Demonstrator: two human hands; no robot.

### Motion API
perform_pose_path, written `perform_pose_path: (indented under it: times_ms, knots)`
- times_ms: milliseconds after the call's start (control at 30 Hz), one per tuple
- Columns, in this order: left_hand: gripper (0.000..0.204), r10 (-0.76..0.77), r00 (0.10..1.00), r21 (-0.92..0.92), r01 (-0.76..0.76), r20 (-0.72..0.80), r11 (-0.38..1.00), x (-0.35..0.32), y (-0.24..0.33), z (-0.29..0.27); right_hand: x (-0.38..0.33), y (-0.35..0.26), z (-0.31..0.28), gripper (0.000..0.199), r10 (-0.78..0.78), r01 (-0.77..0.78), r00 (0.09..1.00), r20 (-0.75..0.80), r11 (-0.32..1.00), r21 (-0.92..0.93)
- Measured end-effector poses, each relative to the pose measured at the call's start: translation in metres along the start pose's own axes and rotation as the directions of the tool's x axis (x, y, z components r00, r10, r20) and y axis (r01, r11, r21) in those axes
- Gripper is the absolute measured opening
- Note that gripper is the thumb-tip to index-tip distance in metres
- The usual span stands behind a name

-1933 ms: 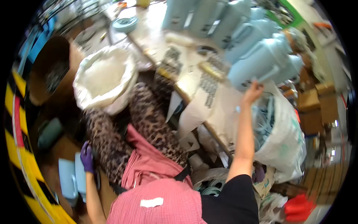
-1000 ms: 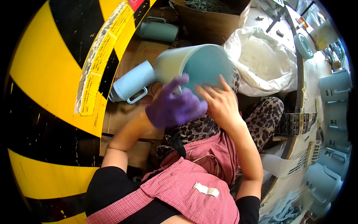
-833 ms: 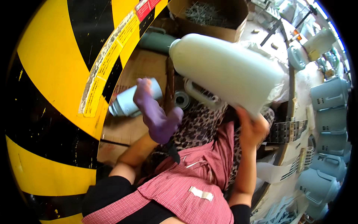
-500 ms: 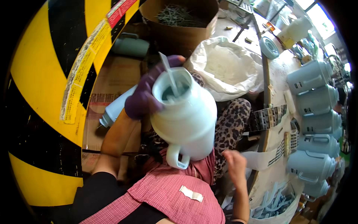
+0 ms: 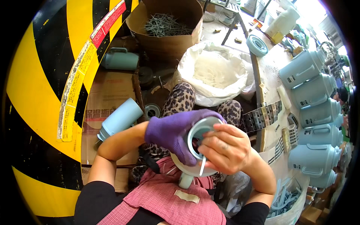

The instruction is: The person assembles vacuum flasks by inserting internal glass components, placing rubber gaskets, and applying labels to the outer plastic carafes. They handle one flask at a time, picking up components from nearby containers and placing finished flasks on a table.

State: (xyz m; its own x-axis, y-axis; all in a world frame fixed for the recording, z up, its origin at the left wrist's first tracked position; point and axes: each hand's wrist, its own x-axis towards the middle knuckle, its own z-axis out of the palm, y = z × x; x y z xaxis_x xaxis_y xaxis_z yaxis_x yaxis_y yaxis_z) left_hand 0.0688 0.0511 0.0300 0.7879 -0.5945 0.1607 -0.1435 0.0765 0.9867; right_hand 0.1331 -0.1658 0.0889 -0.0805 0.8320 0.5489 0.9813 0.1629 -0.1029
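Hiding part of jug [image 5: 187,170]: right hand [image 5: 225,149]

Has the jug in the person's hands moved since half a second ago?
Yes: against the white bag, the jug has moved rightward and down the picture.

Head fisheye (left one, near) faces down over both hands [image 5: 227,149].

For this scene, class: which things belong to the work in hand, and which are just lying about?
In hand:
- Pale jug, its neck in the gloved left hand
- White strip, by the right hand at the jug's mouth

Seemingly lying about:
- Blue jug on the cardboard
- Green jug beyond it
- Round blue piece at the table edge
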Motion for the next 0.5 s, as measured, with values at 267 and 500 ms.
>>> perform_pose_path:
  times_ms: [267,500]
  knots:
    - [0.102,0.108,0.98,0.06,-0.099,-0.166,0.993,-0.007,0.007,0.005,0.028,0.019,-0.005,0.037,-0.209,0.214,0.977,-0.049,0.971,0.109]
    - [0.093,0.78,0.506,0.915,0.05,-0.369,0.401,0.034,0.1,-0.162,0.051,0.07,-0.026,0.041,0.217,-0.348,0.836,-0.504,0.92,-0.181]
